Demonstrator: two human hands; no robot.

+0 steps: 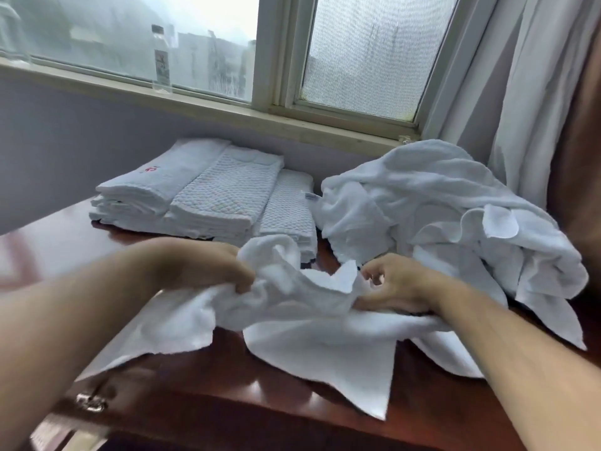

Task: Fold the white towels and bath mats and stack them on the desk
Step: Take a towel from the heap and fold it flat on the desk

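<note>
A crumpled white towel (302,327) lies across the front of the dark red wooden desk (227,395). My left hand (208,265) grips a bunched part of it on the left. My right hand (396,284) pinches its edge on the right, fingers curled into the cloth. Behind them, at the back left, stand folded stacks: plain white towels (146,187) and quilted bath mats (227,193), with another folded mat (289,209) beside them. A loose heap of unfolded white towels (439,203) fills the back right.
A window sill runs behind the desk with a clear water bottle (161,60) on it. A pale curtain (536,92) hangs at the right. A metal drawer handle (91,402) shows at the desk's front left edge.
</note>
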